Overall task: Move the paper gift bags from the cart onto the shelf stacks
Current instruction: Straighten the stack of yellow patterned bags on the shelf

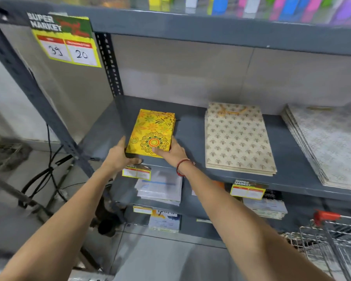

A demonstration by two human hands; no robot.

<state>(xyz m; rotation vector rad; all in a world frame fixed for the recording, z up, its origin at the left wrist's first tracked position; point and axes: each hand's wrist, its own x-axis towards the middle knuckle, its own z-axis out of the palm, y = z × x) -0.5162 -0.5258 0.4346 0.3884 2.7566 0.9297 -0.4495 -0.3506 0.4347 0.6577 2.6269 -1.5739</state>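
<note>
**Yellow gift bags, near end held at the shelf lip**

Yellow printed paper, floral and mandala pattern: a small stack of flat gift bags (152, 132) lying on the grey metal shelf (193, 126), left section.

Left hand (120, 155): fingers curled narrow round the near left corner of the stack, thumb along the shelf lip below it.

Right hand (171, 152): fingertips pressed flat on the near right corner, palm behind it; red thread band at the wrist. Both hands hold the stack; neither is spread wide.

Position relative to fingers: the stack runs straight away from the fingertips, long axis pointing toward the back wall, handle end farthest from them. Both hands are about equally near, one per corner.

Neighbours: cream patterned bags (238, 138) to the right of the right fingers, apart from the yellow stack; a pale grey stack (330, 142) beyond that. Wire cart (332, 240) low at right, behind the right forearm; its contents cannot be told.

Judgement: placing step nearly done; a push forward along the long axis would seat the stack.
</note>
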